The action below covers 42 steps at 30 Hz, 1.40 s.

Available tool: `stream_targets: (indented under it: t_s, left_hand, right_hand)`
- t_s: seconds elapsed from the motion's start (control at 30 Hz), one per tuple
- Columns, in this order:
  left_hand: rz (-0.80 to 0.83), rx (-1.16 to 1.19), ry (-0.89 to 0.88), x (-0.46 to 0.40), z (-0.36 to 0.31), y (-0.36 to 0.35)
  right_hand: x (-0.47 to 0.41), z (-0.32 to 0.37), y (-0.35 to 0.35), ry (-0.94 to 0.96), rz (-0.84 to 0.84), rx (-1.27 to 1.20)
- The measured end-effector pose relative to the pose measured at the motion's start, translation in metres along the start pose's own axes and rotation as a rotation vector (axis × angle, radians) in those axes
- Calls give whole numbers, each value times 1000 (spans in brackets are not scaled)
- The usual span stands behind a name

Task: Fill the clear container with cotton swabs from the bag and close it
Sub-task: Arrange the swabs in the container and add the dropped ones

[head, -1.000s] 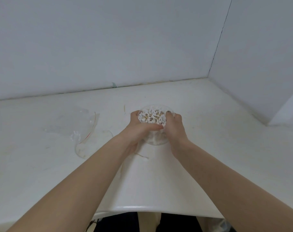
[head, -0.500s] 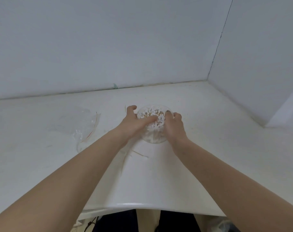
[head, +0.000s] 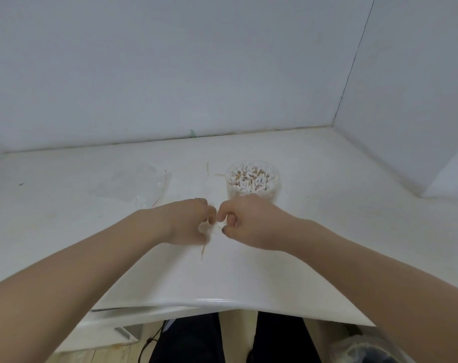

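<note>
Both hands (head: 217, 224) pinching loose swabs (head: 203, 251), full container (head: 252, 182) behind, empty bag (head: 133, 186) left

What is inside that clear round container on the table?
The clear container is packed with cotton swabs standing on end, white tips up, and has no lid on. Its lower front is hidden behind the right hand, so the bottom cannot be seen.

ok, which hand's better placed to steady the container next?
Right, probably. The right hand sits directly in front of the open container, almost touching its near wall. The left hand is further left, toward the bag, and seems to pinch a loose swab.
</note>
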<state>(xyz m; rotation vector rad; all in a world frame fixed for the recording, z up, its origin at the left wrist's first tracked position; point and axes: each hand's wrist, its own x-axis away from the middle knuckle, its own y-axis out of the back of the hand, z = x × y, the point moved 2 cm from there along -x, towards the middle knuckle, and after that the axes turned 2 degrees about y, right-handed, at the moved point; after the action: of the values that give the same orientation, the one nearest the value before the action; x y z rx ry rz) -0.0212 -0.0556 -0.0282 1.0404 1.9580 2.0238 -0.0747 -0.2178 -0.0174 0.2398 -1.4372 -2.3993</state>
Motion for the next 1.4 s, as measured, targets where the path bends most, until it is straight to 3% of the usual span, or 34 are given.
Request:
stream_targets:
  t_s: [0.27,0.53,0.67,0.8,1.07,1.2,1.4]
  left_hand:
    - [-120,125,79,-5,2,-16]
    - [-173,214,107,-14,6,-17]
    - [-228,412,80,-15,7,-12]
    - [-179,422,-64,-15,2,-12]
    - [-207,838,-113,-10,3,20]
    - [-213,1081,-137,-9,1,39]
    - [-354,1027,-85,-27,-10,50]
  right_hand:
    - [-11,-8,-35,-131,-4,112]
    - [-16,-17,-33,-174,3,67]
    - [-10,-24,-24,-181,-3,40]
    - [-2,-30,-16,-183,-49,-133]
    - [3,-22,24,-215,-238,-771]
    - [-1,-17,45,-155,-401,-868]
    - [-22,-27,61,-176,-646,-1098]
